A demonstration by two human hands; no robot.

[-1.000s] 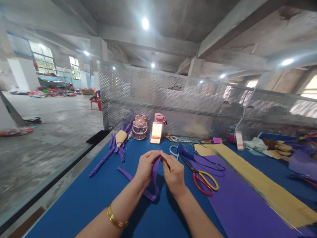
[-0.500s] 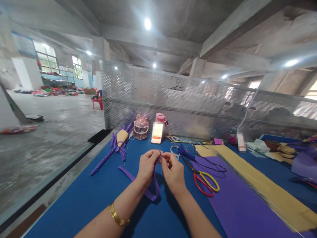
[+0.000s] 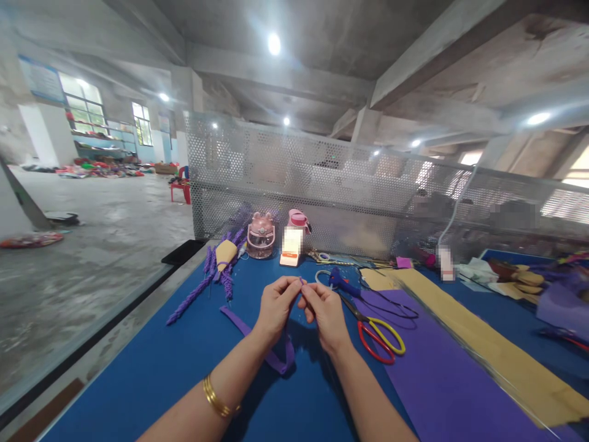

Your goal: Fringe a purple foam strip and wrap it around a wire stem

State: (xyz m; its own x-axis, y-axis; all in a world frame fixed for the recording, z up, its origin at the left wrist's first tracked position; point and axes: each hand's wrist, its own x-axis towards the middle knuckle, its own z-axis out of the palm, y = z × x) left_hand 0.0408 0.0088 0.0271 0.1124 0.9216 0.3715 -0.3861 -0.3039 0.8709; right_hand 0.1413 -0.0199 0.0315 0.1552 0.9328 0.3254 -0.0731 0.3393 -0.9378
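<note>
Left hand (image 3: pixel 275 305) and right hand (image 3: pixel 326 310) meet fingertip to fingertip, pinching one end of a purple strip (image 3: pixel 277 358) above the blue counter (image 3: pixel 156 368); scissors (image 3: pixel 375 331) lie at 3 o'clock.

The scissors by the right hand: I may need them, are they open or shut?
Shut: the scissors lie flat, blades together, red and yellow handles side by side.

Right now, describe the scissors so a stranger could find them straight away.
On the blue table, look just right of the right hand. The scissors lie at the purple sheet's left edge, the only tool with one red and one yellow handle loop.
</note>
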